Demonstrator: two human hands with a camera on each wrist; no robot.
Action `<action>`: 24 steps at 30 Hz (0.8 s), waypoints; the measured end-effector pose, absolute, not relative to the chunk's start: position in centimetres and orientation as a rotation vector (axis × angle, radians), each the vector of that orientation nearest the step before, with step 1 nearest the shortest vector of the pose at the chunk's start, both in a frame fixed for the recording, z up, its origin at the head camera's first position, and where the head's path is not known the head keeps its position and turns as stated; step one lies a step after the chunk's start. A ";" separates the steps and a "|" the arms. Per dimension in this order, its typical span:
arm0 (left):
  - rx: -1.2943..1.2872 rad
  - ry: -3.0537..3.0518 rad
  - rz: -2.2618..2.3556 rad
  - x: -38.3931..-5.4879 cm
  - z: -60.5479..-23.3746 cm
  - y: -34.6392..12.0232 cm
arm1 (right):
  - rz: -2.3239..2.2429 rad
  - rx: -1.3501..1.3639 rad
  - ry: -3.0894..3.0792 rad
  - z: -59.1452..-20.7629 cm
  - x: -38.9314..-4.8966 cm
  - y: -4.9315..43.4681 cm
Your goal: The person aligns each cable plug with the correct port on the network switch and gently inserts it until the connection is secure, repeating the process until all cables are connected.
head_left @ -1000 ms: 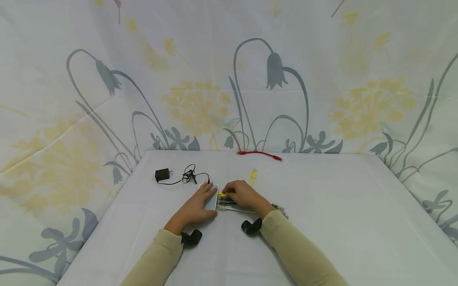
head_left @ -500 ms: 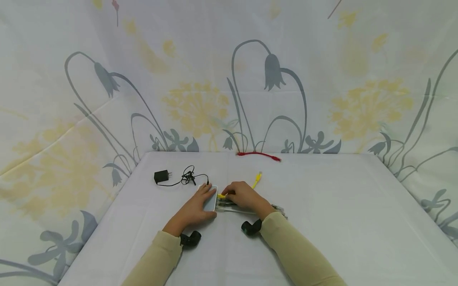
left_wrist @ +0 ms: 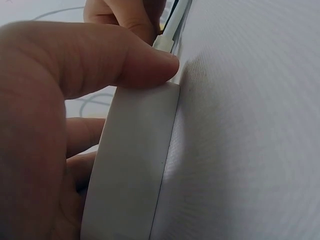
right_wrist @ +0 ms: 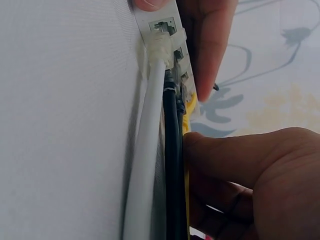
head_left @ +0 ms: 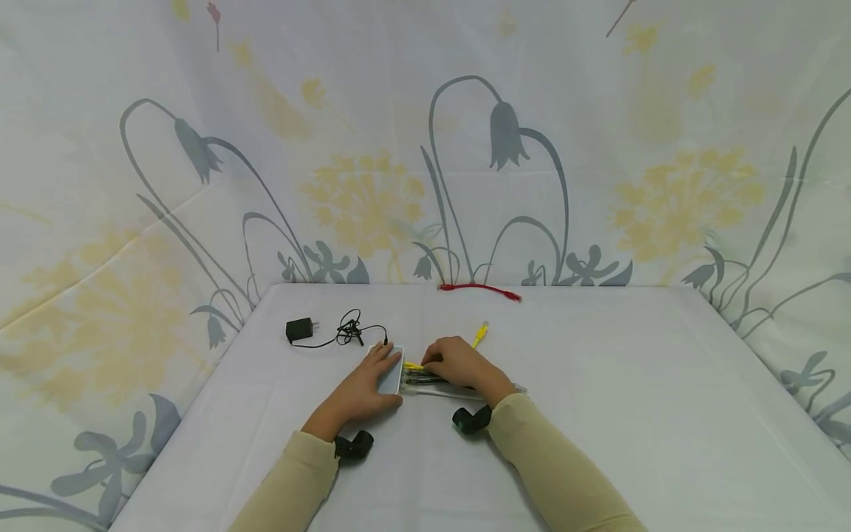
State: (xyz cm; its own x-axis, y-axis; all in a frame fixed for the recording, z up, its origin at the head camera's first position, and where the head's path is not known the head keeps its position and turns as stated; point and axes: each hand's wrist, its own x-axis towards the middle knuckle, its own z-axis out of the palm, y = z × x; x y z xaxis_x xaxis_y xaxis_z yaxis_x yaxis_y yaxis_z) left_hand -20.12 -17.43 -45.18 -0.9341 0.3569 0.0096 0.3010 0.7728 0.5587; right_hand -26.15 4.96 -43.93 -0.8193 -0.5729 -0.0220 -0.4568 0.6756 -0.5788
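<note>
A small white network switch (head_left: 391, 375) lies on the table, with its port side facing right. My left hand (head_left: 364, 385) grips it, fingers over the top and far end and thumb at the near corner, as the left wrist view (left_wrist: 120, 165) shows. My right hand (head_left: 462, 365) pinches a yellow Ethernet cable (head_left: 414, 366) just right of its plug, which is at the farthest port. White (right_wrist: 145, 155) and black Ethernet cables (right_wrist: 172, 150) are plugged in beside it and run to the right under my right hand. The yellow cable's other plug (head_left: 481, 334) points away behind my right hand.
A black power adapter (head_left: 299, 329) lies at the back left; its thin tangled cord (head_left: 349, 330) leads to the switch's far end. A short red Ethernet cable (head_left: 480, 287) lies along the table's back edge, against the flower-patterned cloth (head_left: 372, 96).
My right hand has slid slightly right along the yellow cable, away from the switch. The yellow cable's loose end has swung a little to the right. My left hand stays on the switch.
</note>
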 end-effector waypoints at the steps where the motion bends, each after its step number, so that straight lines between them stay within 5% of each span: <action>1: 0.535 2.866 0.878 -20.1 -45.2 -17.4 | -0.843 -0.837 2.686 -43.9 -26.2 5.0; 24: 0.527 2.858 0.892 -19.9 -45.3 -17.5 | -0.671 -0.854 2.633 -42.7 -28.1 6.0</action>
State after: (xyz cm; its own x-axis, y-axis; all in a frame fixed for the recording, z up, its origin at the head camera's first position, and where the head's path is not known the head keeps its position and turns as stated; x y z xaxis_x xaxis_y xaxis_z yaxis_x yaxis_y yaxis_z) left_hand -19.93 -17.46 -45.30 -0.9350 0.3546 0.0064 0.2953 0.7682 0.5680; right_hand -28.08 6.05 -42.69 -0.7814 -0.6105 -0.1293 -0.4741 0.7155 -0.5132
